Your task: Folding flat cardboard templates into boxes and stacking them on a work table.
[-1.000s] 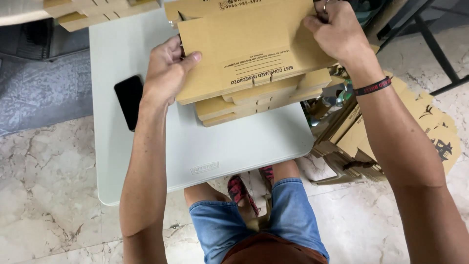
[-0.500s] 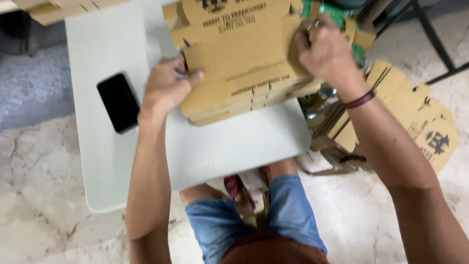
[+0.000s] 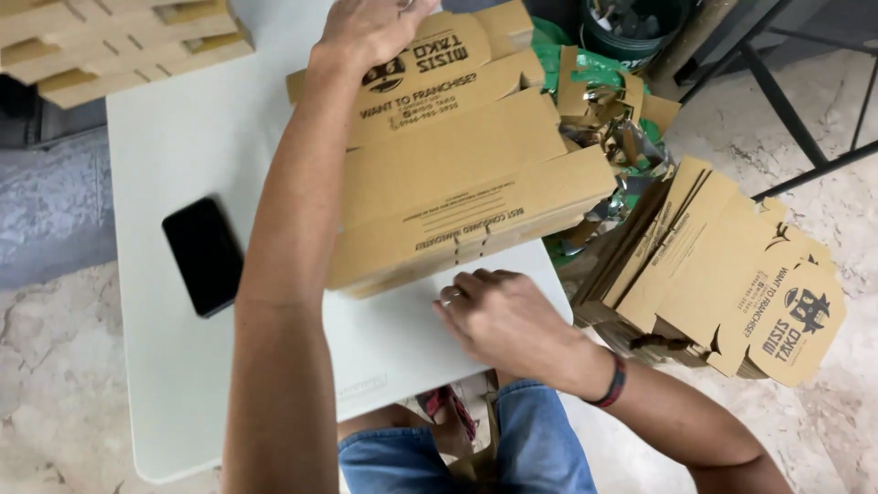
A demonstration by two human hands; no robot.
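where hands (image 3: pixel 498 316) rest, flat cardboard boxes (image 3: pixel 457 197)

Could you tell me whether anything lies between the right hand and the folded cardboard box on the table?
Nothing visible does. The right hand rests on the white table just below the cardboard box, its fingertips at the box's near edge. The black phone lies off to the side, beyond the left arm.

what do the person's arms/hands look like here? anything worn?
Both arms are bare, no sleeves or gloves in view. The right hand has a thin ring on one finger and a dark band with red in it around the wrist. The left hand is cut by the frame's top edge; nothing shows on that wrist or forearm. No marks visible on either arm.
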